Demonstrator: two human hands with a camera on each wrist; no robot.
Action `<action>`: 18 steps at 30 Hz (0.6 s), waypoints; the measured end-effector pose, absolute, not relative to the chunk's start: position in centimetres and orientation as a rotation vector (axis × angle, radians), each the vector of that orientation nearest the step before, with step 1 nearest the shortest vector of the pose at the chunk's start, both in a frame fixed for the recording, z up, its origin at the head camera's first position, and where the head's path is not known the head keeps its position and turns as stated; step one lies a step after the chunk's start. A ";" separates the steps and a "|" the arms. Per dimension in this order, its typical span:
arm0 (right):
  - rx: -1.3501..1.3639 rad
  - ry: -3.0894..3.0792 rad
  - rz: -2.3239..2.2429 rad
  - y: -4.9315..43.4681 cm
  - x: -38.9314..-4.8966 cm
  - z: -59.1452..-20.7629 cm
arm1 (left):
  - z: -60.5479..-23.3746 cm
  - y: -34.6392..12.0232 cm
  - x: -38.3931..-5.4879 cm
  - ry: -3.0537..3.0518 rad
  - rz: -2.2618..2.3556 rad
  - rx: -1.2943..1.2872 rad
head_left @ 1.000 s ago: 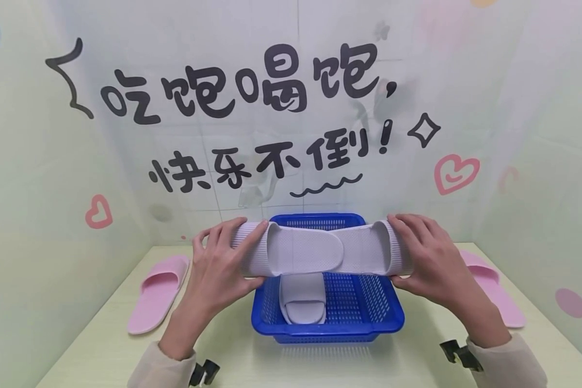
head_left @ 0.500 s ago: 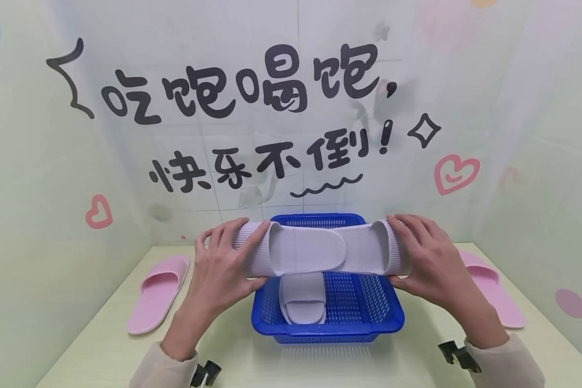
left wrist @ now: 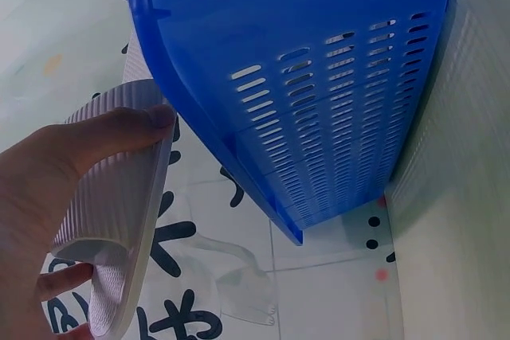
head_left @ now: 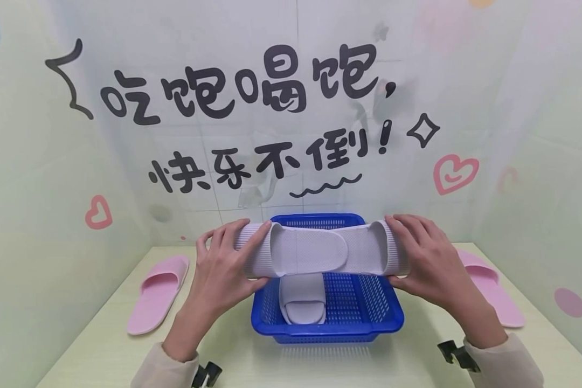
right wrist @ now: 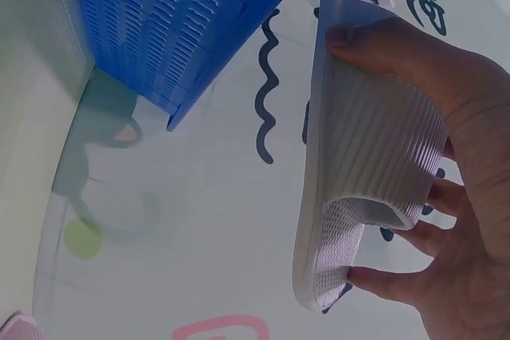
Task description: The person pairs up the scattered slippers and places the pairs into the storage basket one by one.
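White slipper no. 1 (head_left: 305,250) & white slipper no. 2 (head_left: 364,249) held up over blue basket (head_left: 327,327), toward its 12 o'clock side, end to end, heels overlapping w/ no. 1's in front. L hand (head_left: 223,258), approx 10 o'clock of basket, grips no. 1 by ribbed strap, thumb one side, fingers other. R hand (head_left: 429,258), approx 2 o'clock, grips no. 2 same way. Can't tell if either slipper touches rim.

In basket, approx 7 o'clock: more white footwear (head_left: 304,312), strap showing; can't tell if 1 or a stacked pr. On table (head_left: 242,361): pink slipper (head_left: 157,293) at 9 o'clock, another pink slipper (head_left: 499,293) at 3 o'clock, partly behind R forearm. Wall w/ blk lettering (head_left: 276,159) at 12.
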State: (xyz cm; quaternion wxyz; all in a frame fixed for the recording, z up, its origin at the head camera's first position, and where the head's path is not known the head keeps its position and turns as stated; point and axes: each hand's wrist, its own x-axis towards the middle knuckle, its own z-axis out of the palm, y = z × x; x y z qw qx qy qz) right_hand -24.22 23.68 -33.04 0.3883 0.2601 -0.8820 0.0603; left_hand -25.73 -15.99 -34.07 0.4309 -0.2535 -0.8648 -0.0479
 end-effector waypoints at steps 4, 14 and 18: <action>0.679 -2.242 0.162 23.7 -24.2 -33.0 | -34.1 -16.0 -25.7 -2.151 -0.114 -0.639; 0.683 -2.234 0.173 23.6 -24.3 -33.1 | -34.1 -15.8 -25.6 -2.150 -0.114 -0.634; 0.692 -2.219 0.172 23.6 -24.3 -33.0 | -34.1 -15.8 -25.6 -2.142 -0.119 -0.641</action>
